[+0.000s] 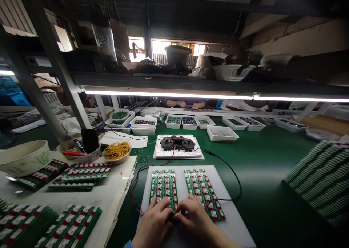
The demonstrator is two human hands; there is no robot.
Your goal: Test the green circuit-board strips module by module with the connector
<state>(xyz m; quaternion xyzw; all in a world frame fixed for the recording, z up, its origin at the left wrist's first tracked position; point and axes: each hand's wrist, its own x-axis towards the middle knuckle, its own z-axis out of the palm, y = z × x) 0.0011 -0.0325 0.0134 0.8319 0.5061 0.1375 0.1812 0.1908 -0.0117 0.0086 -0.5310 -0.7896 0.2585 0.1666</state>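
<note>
Two green circuit board panels lie side by side on a white sheet [234, 222] in front of me: the left panel [163, 184] and the right panel [203, 188]. My left hand [155, 222] rests on the near end of the left panel, fingers bent and pressed down. My right hand [195, 217] sits beside it, between the two panels, fingers curled against the boards' near edges. Whatever the fingertips pinch is hidden. A black device [177, 143] with red and black wires sits on a white tray just beyond.
Stacks of similar boards [79, 173] lie at left, more at the right edge [324, 175]. A bowl of yellow rubber bands [117, 151], a black cup [89, 140] and white bins of parts [189, 121] stand behind. Another person's hands [188, 104] work across the green bench.
</note>
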